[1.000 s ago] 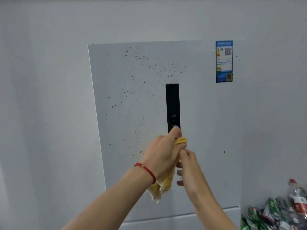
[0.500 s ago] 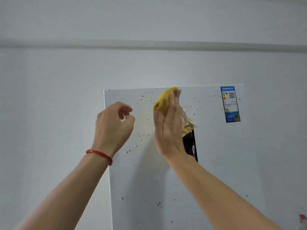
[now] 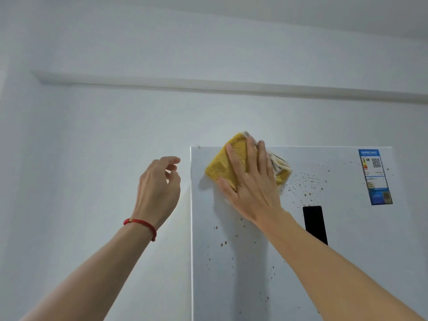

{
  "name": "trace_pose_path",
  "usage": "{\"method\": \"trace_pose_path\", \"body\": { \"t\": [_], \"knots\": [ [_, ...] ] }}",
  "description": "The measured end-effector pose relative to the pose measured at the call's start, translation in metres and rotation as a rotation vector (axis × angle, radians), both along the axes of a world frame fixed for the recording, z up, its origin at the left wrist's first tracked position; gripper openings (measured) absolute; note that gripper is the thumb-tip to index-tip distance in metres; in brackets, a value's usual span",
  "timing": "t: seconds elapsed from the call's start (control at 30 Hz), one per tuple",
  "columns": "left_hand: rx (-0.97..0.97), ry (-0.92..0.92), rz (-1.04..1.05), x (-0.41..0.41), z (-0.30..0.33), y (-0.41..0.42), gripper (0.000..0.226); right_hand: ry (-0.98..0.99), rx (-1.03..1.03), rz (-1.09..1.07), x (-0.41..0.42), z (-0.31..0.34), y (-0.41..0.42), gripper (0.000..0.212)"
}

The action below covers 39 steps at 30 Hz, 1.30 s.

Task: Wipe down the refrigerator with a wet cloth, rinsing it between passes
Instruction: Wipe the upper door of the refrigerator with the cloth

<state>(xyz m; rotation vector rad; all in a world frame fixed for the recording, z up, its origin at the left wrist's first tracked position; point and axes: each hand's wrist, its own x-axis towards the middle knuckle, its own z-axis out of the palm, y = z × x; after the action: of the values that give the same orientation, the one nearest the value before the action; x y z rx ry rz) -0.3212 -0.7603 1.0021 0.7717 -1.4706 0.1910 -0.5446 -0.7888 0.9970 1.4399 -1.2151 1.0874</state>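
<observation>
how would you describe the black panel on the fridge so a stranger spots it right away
Start at the white refrigerator door, which is flecked with brown spots. Below and right of the right hand, pressing a yellow cloth at the top edge, is the black panel, a narrow upright strip. It is the only plain dark shape; the blue sticker near the top right corner is colourful and printed.

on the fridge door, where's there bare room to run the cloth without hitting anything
Free: the strip between the yellow cloth and the door's left edge, and the band between the black panel and blue label. Crowded: under the right hand; brown specks beside the cloth.
</observation>
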Motion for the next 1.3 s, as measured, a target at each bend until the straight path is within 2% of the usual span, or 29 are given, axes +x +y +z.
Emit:
{"method": "trace_pose_path", "body": {
  "t": [0.07, 0.1, 0.27, 0.4, 0.47, 0.57, 0.73, 0.87, 1.07, 1.3],
  "knots": [
    [0.017, 0.005, -0.045, 0.005, 0.004, -0.002, 0.035, -0.135, 0.007, 0.025, 0.020, -0.003, 0.001, 0.076],
    [0.025, 0.011, -0.072, 0.007, 0.005, -0.004, 0.037, -0.128, 0.007, 0.034, 0.032, -0.003, 0.001, 0.075],
    [-0.024, 0.057, -0.152, -0.001, 0.006, -0.013, 0.041, 0.095, 0.015, 0.084, 0.077, 0.014, -0.005, 0.067],
    [-0.112, 0.106, -0.037, -0.019, -0.005, -0.019, 0.038, 0.204, -0.032, 0.066, 0.068, 0.012, -0.008, 0.063],
    [-0.203, 0.047, 0.048, -0.030, -0.009, -0.021, 0.042, 0.227, -0.054, 0.064, 0.049, 0.009, -0.007, 0.064],
    [-0.328, -0.093, 0.125, -0.045, -0.005, -0.022, 0.052, 0.146, -0.087, 0.052, 0.021, 0.010, -0.003, 0.067],
    [-0.376, -0.215, 0.203, -0.083, 0.004, -0.019, 0.051, 0.001, -0.091, 0.003, -0.038, 0.020, 0.000, 0.069],
    [-0.374, -0.344, 0.269, -0.121, 0.007, -0.018, 0.060, -0.065, -0.072, 0.017, -0.103, 0.019, 0.002, 0.068],
    [-0.363, -0.381, 0.375, -0.180, 0.023, -0.016, 0.066, -0.140, -0.020, 0.049, -0.201, 0.015, 0.005, 0.069],
    [-0.348, -0.272, 0.356, -0.214, 0.035, -0.019, 0.056, -0.257, 0.010, 0.065, -0.295, 0.011, 0.005, 0.072]
  ]
}}
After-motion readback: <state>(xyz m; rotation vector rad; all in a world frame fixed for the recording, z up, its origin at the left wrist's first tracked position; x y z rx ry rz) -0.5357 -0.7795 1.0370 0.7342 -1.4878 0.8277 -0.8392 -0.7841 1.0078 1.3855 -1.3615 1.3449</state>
